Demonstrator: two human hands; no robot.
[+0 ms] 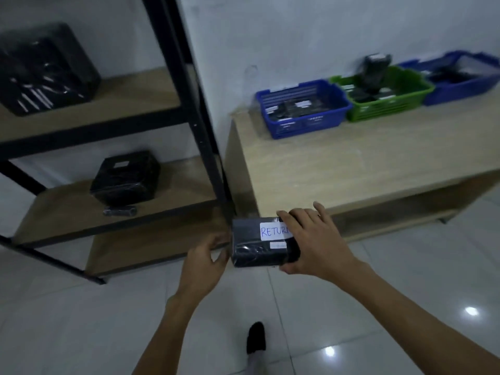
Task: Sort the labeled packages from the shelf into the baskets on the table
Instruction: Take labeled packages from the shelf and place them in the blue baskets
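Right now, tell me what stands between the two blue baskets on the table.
Head view: the green basket, holding black packages, stands between the near blue basket and the far blue basket.

Both bare forearms reach forward and down from the bottom of the view. The right forearm (392, 301) comes in from the lower right, and the left forearm (173, 320) rises from bottom centre. The right hand (311, 239) grips the right end of a black plastic-wrapped rectangular package (259, 250): its fingers are curled over the top edge, the thumb is tucked under the lower corner, and the back of the hand faces up. The left hand (208, 255) sits just beside the package's left end with its fingers loosely bent and thumb apart; whether it touches is unclear. Below, one foot in dark footwear (255, 338) points forward.
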